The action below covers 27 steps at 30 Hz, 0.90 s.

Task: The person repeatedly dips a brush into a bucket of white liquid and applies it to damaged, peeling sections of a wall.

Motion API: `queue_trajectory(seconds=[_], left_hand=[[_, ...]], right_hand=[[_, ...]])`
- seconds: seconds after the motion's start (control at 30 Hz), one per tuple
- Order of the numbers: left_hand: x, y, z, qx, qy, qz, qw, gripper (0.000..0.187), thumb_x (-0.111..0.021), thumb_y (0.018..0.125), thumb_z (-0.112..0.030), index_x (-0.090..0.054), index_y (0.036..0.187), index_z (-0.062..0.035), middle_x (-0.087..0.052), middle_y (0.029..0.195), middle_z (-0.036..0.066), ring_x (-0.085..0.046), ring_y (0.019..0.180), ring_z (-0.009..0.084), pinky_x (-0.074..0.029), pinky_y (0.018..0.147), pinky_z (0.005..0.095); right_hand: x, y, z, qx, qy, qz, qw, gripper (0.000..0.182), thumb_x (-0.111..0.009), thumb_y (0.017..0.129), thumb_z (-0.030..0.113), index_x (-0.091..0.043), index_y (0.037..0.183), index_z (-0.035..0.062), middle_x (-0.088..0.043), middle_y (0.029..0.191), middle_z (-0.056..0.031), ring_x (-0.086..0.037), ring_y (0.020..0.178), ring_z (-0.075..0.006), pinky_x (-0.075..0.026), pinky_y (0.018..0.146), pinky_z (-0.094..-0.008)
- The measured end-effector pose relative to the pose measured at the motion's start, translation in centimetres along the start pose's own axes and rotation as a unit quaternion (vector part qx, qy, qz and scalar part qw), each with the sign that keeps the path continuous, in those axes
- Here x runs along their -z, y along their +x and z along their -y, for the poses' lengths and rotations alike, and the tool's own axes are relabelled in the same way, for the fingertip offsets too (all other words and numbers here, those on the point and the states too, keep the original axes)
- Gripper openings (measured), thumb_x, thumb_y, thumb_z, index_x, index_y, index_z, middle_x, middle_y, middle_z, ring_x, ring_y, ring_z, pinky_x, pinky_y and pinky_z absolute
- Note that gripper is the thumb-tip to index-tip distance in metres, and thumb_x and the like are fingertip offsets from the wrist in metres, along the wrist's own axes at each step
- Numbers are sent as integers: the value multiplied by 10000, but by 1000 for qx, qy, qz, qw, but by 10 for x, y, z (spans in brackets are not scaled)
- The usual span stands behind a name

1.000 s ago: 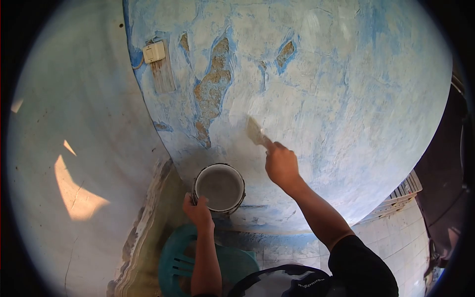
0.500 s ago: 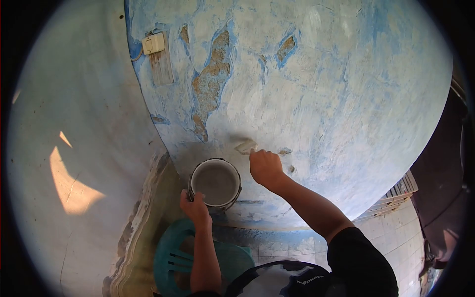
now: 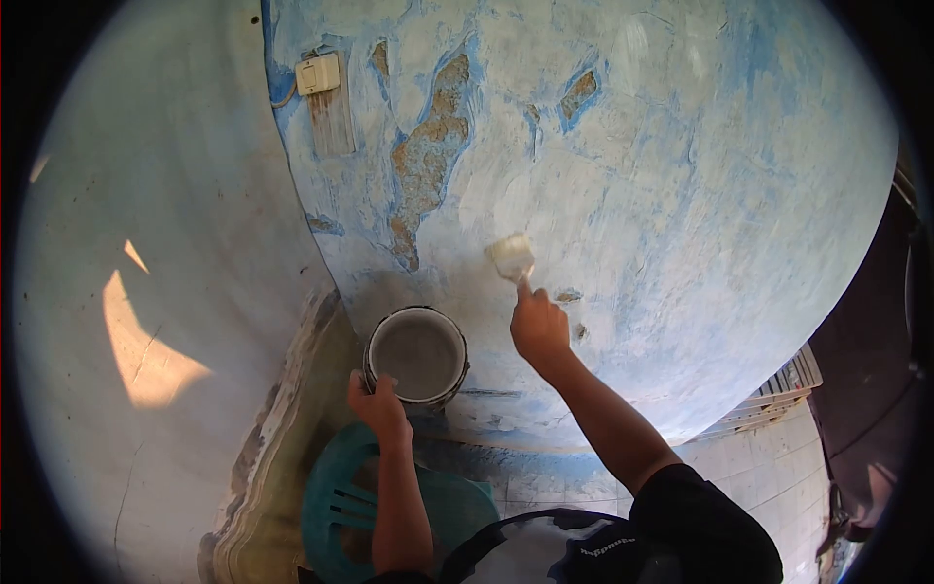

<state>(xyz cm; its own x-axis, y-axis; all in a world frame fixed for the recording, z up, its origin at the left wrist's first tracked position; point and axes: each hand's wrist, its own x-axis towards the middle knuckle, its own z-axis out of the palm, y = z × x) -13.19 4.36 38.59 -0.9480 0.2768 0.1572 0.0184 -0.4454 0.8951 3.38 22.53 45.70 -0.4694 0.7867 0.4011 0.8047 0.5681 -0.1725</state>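
Observation:
My right hand (image 3: 541, 326) is closed round the handle of a wide pale paintbrush (image 3: 513, 257), its bristles up against the patchy blue-white wall (image 3: 623, 214). Lower left of it, my left hand (image 3: 381, 407) grips the rim of a round bucket (image 3: 416, 355), thumb over the edge. Greyish liquid shows inside the bucket, which is held close to the wall. Above the bucket, a long strip of bare brown plaster (image 3: 428, 156) is exposed where the paint has flaked. Small chipped spots lie just right of the brush.
A light switch (image 3: 317, 74) is fixed at the wall's upper left. Below my left arm stands a green plastic chair (image 3: 336, 501). A second wall (image 3: 195, 243) meets this one at left. Slatted crates (image 3: 778, 389) and dark cloth (image 3: 866, 341) are at the right.
My right hand has moved the paintbrush up and to the right, its bristles now pointing upward. The bucket and left hand have barely shifted; the view has tilted slightly.

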Motion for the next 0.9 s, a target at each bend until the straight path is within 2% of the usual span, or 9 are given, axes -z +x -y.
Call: queue_trajectory(seconds=[0.13,0.2,0.27,0.5,0.6,0.67,0.7,0.77,0.9], left_hand=[[4,-3,0,-6,13,9,1000,236,-565,762,64,-369,737,-66,-366,744,-30,-335,683,82,-319,620,255],[3,-5,0,-4,11,13,1000,231,-565,761,62,-372,738,-63,-369,744,-30,-339,684,84,-318,621,255],[0,-8,-2,-3,10,15,1000,227,-565,761,61,-376,739,-61,-371,743,-30,-342,685,86,-318,622,255],[-5,-12,-1,6,1,19,1000,218,-566,760,57,-381,747,-57,-379,768,-19,-341,699,93,-322,636,255],[-7,-14,-1,8,-12,-4,1000,220,-564,764,55,-374,749,-55,-378,772,-16,-337,706,95,-322,643,249],[-3,-13,-1,9,-15,-20,1000,220,-563,767,54,-371,751,-52,-378,773,-16,-335,710,96,-321,647,246],[1,-13,0,9,-20,-26,999,205,-559,772,51,-376,763,-42,-386,783,-10,-343,719,103,-329,654,248],[4,-15,-2,12,-24,-33,999,191,-554,777,49,-381,776,-31,-395,793,-5,-352,728,109,-337,661,250],[16,-12,-4,9,-6,-42,999,155,-542,791,43,-397,820,-6,-421,824,17,-377,753,129,-356,682,257]], right_hand=[[-7,-7,-5,16,7,90,996,335,-530,911,80,-608,1204,-64,-683,951,-275,-717,832,-398,-587,731,-487],[21,10,-9,46,26,9,999,163,-549,872,77,-660,921,-31,-691,918,-289,-708,859,-434,-586,759,-484],[69,29,-1,55,22,-66,996,127,-555,844,44,-663,841,-23,-695,897,-271,-704,832,-437,-587,740,-478],[158,66,44,70,4,-237,969,164,-574,857,17,-662,981,-45,-675,877,-245,-713,777,-403,-590,671,-456],[99,65,48,75,-68,-185,977,346,-545,918,56,-596,1230,-85,-668,932,-231,-728,753,-328,-599,614,-393],[51,44,45,73,-79,-123,987,380,-530,931,74,-560,1274,-88,-672,926,-213,-729,747,-311,-604,602,-375],[34,32,43,67,-65,-48,994,448,-508,928,65,-506,1354,-71,-675,941,-220,-730,791,-333,-601,666,-422],[11,14,34,103,-46,102,988,209,-545,888,79,-710,976,-13,-714,925,-246,-730,853,-378,-599,727,-453],[9,23,25,78,-14,89,993,188,-546,868,84,-711,883,-6,-710,942,-253,-721,892,-394,-587,784,-471]])
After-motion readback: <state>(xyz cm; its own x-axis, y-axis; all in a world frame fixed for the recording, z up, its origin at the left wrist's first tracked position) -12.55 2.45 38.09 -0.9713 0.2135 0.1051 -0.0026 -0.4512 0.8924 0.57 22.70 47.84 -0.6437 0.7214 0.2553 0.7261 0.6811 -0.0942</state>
